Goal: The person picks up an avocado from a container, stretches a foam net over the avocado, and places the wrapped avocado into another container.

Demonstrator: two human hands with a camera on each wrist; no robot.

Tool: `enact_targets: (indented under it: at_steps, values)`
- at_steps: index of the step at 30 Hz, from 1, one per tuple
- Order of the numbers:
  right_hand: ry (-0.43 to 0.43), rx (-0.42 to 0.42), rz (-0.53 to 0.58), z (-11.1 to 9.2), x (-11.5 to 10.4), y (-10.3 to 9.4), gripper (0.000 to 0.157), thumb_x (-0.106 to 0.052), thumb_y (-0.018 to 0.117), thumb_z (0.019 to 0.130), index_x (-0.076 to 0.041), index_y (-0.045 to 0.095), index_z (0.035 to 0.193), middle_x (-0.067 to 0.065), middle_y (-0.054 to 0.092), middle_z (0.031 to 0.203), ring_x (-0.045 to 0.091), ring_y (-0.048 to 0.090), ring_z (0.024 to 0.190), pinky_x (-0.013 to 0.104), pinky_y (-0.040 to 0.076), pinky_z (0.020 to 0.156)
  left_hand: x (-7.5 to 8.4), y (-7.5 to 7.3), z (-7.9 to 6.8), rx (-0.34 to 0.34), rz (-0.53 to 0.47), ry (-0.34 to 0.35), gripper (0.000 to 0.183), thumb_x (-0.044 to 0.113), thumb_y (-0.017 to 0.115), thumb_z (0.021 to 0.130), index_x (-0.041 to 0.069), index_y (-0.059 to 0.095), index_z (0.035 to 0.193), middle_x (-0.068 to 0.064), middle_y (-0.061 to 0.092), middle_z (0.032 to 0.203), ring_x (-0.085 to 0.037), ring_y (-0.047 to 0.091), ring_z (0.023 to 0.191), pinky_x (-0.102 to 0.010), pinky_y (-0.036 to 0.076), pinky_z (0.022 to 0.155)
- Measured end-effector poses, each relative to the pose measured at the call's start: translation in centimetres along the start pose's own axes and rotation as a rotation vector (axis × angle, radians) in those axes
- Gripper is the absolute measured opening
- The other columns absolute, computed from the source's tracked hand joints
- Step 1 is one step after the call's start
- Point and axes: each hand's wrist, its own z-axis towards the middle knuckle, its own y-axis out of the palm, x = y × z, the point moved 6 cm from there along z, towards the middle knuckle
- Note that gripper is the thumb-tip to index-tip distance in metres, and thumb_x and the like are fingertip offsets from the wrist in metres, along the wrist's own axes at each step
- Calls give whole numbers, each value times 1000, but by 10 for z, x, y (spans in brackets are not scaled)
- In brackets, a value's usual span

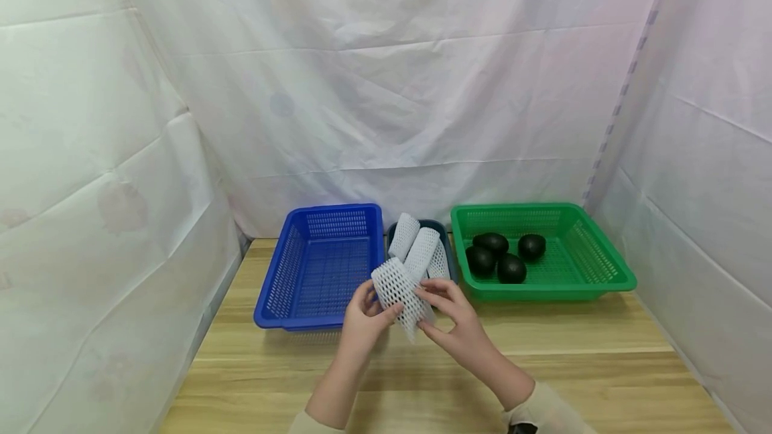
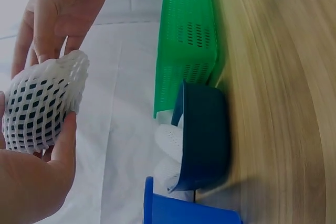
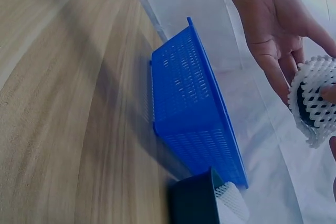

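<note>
An avocado in a white foam net sleeve (image 1: 395,290) is held up above the table between both hands; dark skin shows through the mesh. My left hand (image 1: 364,319) grips it from the left, thumb across the front. From the right, my right hand (image 1: 456,320) pinches the sleeve edge with thumb and fingers. In the left wrist view the mesh (image 2: 39,108) fits round the fruit, and the right hand (image 2: 63,14) touches its far end. The right wrist view shows the left hand (image 3: 273,24) at the sleeve (image 3: 317,95), with part of the fruit uncovered.
Behind the hands, a small dark teal bin (image 1: 449,246) holds several rolled foam nets (image 1: 422,253). To its left stands a blue basket (image 1: 328,280). On the right, a green basket (image 1: 579,286) contains several dark avocados (image 1: 511,268). White sheets (image 1: 386,86) enclose the wooden table (image 1: 543,367).
</note>
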Motion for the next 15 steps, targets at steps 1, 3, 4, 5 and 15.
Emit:
enact_targets:
  at_steps: [1,3,4,5,15]
  values:
    - [-10,6,9,0,0,0,57,20,79,66,8,63,120,23,53,123,36,50,114,16,44,92,-1,0,0,1,14,-7,72,13,80,81,-2,41,141,-23,54,132,-33,57,117,-35,53,88]
    - [-20,15,19,0,0,0,58,22,78,65,10,62,120,24,53,122,36,51,112,15,45,91,-3,0,1,-1,19,-21,67,13,79,82,-3,45,138,-22,57,129,-32,58,116,-34,52,89]
    - [-13,17,25,-1,0,0,59,22,78,65,11,61,121,24,53,122,35,51,111,14,45,90,-3,0,1,-6,16,-22,66,12,78,83,-3,46,138,-22,57,128,-32,59,115,-33,52,89]
    - [-6,18,33,-1,1,0,60,22,77,65,12,61,121,24,53,121,34,52,110,14,46,89,-4,0,1,-11,11,-25,65,12,78,83,-3,46,137,-22,58,126,-31,59,114,-33,52,89]
    - [72,9,158,-4,11,3,56,24,72,70,17,55,124,28,51,122,29,55,105,22,51,85,-6,0,1,-67,-94,-47,64,4,71,85,-6,39,140,-29,57,125,-29,62,108,-34,53,86]
